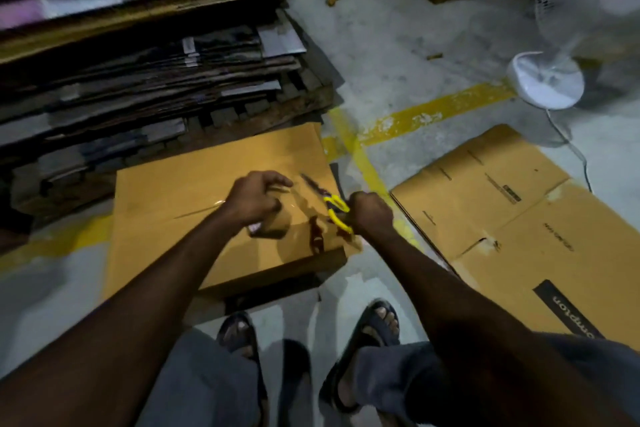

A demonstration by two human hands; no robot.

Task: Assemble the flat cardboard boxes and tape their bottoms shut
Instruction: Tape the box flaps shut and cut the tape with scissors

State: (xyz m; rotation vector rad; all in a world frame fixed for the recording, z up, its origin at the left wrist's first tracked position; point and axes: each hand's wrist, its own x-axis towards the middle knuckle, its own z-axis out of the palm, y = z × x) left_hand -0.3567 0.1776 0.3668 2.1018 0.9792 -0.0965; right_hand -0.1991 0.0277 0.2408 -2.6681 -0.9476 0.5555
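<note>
Scissors (336, 209) are gripped in the tightly curled right hand (373, 215). Tape (273, 228) is held in the curled fingers of the left hand (256, 198), just above the box (194, 191) laid on the floor.

On the grey concrete floor (398, 45) sit a brown cardboard box (194, 184), a flat printed cardboard box (502, 218) and a white fan (545, 80).

Head view: is sitting on the person's head, facing forward and down, wide-angle.
Nearness: is looking closely at left hand (258, 199), right hand (371, 215) and cardboard box (166, 191) below.
</note>
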